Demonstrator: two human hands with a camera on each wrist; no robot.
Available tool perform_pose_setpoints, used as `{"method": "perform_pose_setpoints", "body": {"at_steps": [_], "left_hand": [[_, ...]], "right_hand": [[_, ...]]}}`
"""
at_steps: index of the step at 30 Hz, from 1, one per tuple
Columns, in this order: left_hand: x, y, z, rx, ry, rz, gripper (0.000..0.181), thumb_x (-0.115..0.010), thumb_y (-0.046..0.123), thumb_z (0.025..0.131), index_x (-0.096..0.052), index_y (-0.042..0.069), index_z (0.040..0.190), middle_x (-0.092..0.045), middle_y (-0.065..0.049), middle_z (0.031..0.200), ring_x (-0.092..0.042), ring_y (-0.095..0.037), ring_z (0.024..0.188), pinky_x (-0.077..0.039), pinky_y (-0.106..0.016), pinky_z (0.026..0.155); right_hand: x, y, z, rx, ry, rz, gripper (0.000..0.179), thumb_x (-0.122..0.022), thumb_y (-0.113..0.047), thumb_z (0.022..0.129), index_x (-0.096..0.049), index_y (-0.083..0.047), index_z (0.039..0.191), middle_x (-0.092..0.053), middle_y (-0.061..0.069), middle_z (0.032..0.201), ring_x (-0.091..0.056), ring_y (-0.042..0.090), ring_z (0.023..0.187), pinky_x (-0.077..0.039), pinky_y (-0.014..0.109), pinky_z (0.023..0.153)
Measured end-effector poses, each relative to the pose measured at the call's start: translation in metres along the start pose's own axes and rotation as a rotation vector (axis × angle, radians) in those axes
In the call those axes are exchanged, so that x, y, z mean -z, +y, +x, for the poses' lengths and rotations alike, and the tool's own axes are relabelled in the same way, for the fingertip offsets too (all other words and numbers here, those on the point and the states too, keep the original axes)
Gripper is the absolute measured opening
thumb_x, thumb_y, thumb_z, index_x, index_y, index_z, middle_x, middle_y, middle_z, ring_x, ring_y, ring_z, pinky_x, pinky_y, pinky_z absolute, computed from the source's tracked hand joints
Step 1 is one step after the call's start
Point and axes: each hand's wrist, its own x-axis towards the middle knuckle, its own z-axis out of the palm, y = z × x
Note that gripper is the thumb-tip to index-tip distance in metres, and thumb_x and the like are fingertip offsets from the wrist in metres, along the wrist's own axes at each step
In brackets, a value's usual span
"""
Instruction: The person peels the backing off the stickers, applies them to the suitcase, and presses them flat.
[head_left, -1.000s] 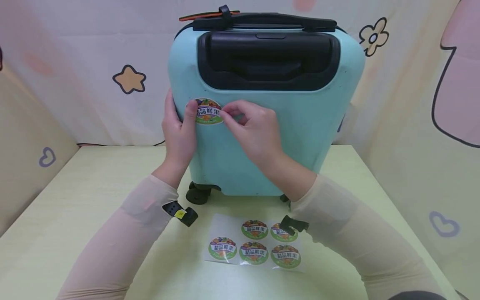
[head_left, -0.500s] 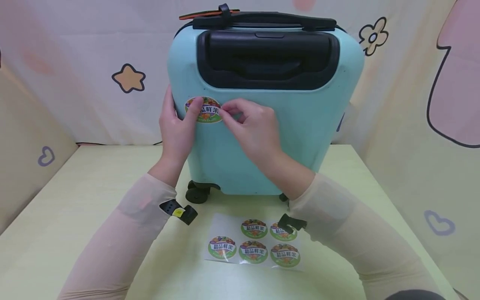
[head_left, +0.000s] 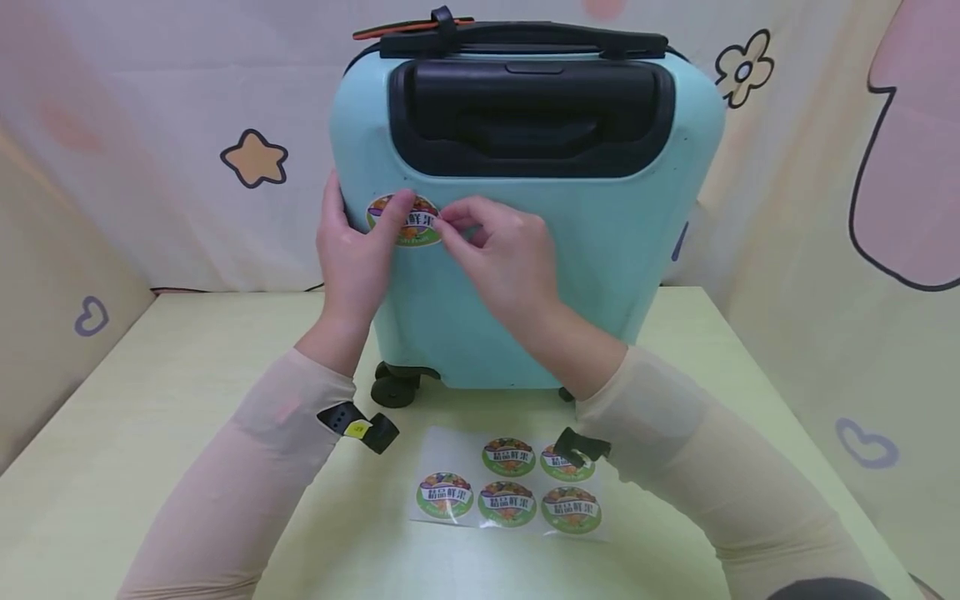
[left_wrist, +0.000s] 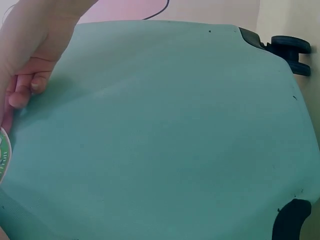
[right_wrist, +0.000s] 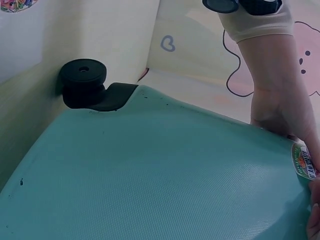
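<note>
sticker [head_left: 422,223] seemingly mostly on — left hand [head_left: 356,254] pressing it straight-thumbed, right hand [head_left: 510,257] pinching its edge. five stickers [head_left: 507,504] left below both hands.

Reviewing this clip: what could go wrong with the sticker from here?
The sticker could crease or set crooked: the right hand pinches its right edge while the left hand has its thumb across the face. The suitcase stands on wheels, so firm pressing might roll it.
</note>
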Motion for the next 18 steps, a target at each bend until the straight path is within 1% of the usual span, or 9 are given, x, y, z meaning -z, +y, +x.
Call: {"method": "perform_pose_setpoints", "body": {"at_steps": [6,13,15,18], "left_hand": [[0.0008,0.0023,-0.0001,0.005,-0.005,0.004,0.064,-0.068,0.041,0.083,-0.039,0.017,0.135,-0.053,-0.003,0.118,-0.051,-0.015,0.106,-0.044,-0.034,0.091],[0.0008,0.0021,-0.0005,0.015,-0.001,0.0,0.065,-0.067,0.038,0.084,-0.036,0.019,0.138,-0.051,-0.002,0.121,-0.049,-0.015,0.108,-0.044,-0.034,0.092],[0.0002,0.0007,-0.0005,0.007,0.001,-0.012,0.069,-0.068,0.038,0.084,-0.033,0.019,0.14,-0.05,-0.002,0.122,-0.048,-0.015,0.109,-0.043,-0.034,0.092],[-0.0009,-0.0016,-0.0004,-0.013,0.005,-0.023,0.08,-0.069,0.037,0.083,-0.023,0.019,0.146,-0.044,0.0,0.13,-0.044,-0.013,0.114,-0.041,-0.032,0.094]], "right_hand": [[0.001,0.0008,-0.0015,0.026,0.01,0.018,0.016,-0.07,-0.016,0.084,-0.071,-0.002,0.092,-0.071,0.006,0.087,-0.064,0.011,0.067,-0.048,0.02,0.066],[0.0031,0.0019,-0.0035,0.052,0.004,0.013,0.016,-0.069,-0.015,0.085,-0.071,-0.002,0.094,-0.071,0.006,0.087,-0.063,0.011,0.069,-0.048,0.02,0.067],[0.0034,0.002,-0.0037,0.054,0.001,0.009,0.016,-0.069,-0.015,0.085,-0.071,-0.002,0.094,-0.071,0.006,0.087,-0.063,0.011,0.069,-0.048,0.02,0.066],[0.0038,0.0013,-0.0039,0.057,-0.007,-0.009,0.016,-0.069,-0.015,0.085,-0.071,-0.002,0.094,-0.071,0.006,0.088,-0.064,0.011,0.071,-0.048,0.02,0.067]]}}
